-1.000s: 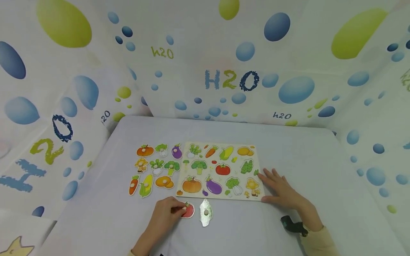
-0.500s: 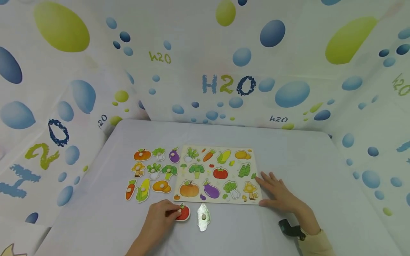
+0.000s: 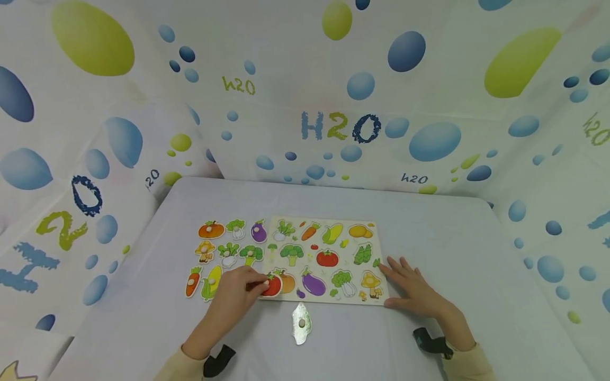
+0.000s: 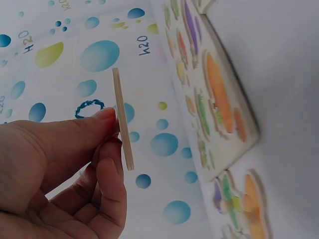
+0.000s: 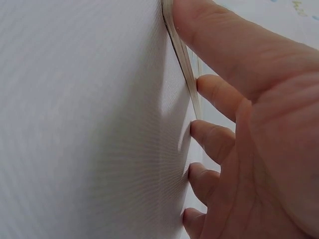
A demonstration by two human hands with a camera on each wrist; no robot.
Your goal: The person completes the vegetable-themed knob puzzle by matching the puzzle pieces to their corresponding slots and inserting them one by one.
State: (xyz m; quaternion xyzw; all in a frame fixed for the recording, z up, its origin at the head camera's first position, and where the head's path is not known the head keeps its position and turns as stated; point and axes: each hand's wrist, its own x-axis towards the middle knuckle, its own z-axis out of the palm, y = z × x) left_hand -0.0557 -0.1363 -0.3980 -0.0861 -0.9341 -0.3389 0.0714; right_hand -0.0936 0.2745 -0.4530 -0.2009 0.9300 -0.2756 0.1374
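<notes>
My left hand [image 3: 236,292] pinches a tomato puzzle piece [image 3: 272,286] between thumb and fingers. In the head view the piece overlaps the board's lower left corner and part of the printed pumpkin. The left wrist view shows the tomato piece [image 4: 123,119] edge-on, raised off the tabletop, its face hidden. My right hand [image 3: 413,288] lies with spread fingers at the right edge of the vegetable puzzle board [image 3: 350,259]. In the right wrist view its thumb and fingertips touch the board's edge [image 5: 182,55] and the cloth beside it.
Several knobbed vegetable pieces, among them a pumpkin [image 3: 211,230], an eggplant [image 3: 259,231] and a carrot [image 3: 193,282], lie left of the board. A shiny silvery piece with a knob [image 3: 302,324] lies in front of it. A white cloth [image 3: 352,349] covers the table.
My left hand has lifted the tomato piece from the table in front of the board and carried it forward over the board's lower left corner. The right hand stays at the board's edge.
</notes>
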